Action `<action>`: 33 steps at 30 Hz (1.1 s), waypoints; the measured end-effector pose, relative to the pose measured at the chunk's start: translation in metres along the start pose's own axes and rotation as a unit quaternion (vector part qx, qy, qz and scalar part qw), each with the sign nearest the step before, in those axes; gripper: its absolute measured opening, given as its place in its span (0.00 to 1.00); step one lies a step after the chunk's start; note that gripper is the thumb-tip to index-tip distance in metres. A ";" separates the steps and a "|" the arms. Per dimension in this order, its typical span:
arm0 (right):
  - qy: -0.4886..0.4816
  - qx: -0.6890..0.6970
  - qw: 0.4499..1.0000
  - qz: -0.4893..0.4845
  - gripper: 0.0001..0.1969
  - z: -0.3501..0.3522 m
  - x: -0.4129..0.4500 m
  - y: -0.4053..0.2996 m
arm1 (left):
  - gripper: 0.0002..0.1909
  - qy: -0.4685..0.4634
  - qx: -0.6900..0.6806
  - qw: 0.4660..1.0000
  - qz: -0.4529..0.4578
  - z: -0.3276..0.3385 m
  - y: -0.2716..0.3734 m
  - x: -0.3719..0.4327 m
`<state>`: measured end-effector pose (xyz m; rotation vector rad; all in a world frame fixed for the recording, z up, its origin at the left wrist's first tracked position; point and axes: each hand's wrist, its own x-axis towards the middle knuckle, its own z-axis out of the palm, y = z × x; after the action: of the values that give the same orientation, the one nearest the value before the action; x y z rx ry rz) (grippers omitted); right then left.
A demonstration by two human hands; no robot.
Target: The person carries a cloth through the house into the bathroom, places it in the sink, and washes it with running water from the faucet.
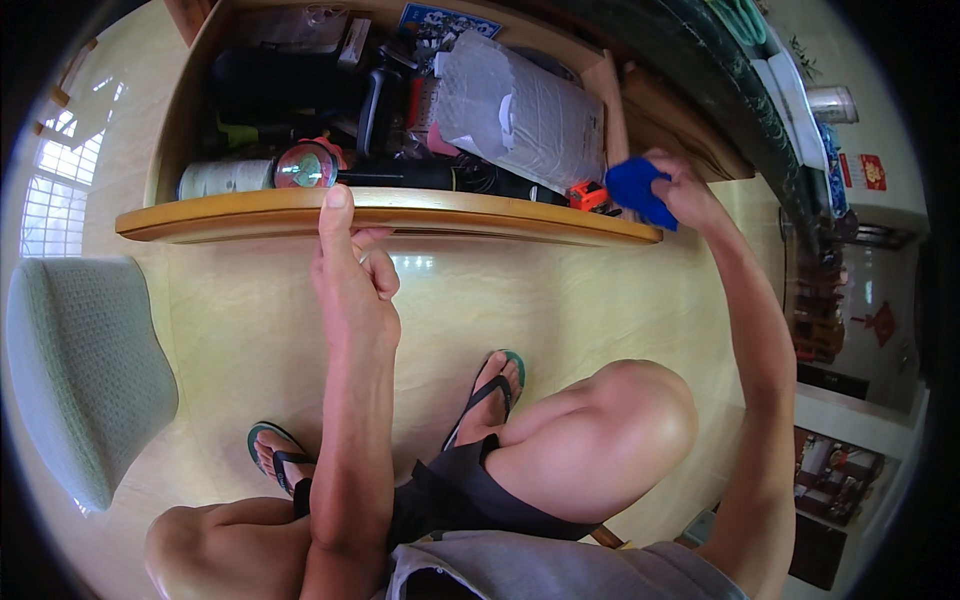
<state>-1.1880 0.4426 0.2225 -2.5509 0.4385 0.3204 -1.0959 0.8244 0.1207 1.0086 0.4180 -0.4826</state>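
A pulled-out wooden drawer (450, 199) lies before me, full of household items. My left hand (356, 266) is at its front panel, thumb on the top edge and fingers curled against the outer face. A crumpled blue cloth (639, 187) is in my right hand (684, 186), at the drawer's right front corner. Close to the cloth, inside the drawer, lies a small orange-red tape measure (588, 196). Near my left thumb are a round clear-lidded container (305, 165) and a white roll (226, 180).
The drawer also holds a plastic-wrapped package (525, 112), a black-handled object (379, 109) and a blue card (450, 21). A dark stone countertop (720, 67) runs above its right side. At left stands a grey upholstered chair (90, 375). My sandalled feet rest on the tiled floor (247, 337).
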 end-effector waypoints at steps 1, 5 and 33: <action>0.000 0.001 1.000 -0.001 0.16 0.005 0.010 0.009 | 0.39 0.001 0.000 1.000 0.002 -0.001 0.001 0.000; 0.168 -0.037 0.985 -0.005 0.15 0.016 0.069 0.019 | 0.39 0.019 0.015 1.000 0.001 -0.007 0.006 -0.003; -0.149 -0.023 0.984 0.095 0.22 -0.008 -0.013 0.005 | 0.35 0.039 -0.063 0.997 -0.002 -0.008 -0.004 -0.002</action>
<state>-1.2007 0.4371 0.2312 -2.4531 0.5643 0.7769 -1.1009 0.8295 0.1154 0.9066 0.5135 -0.4161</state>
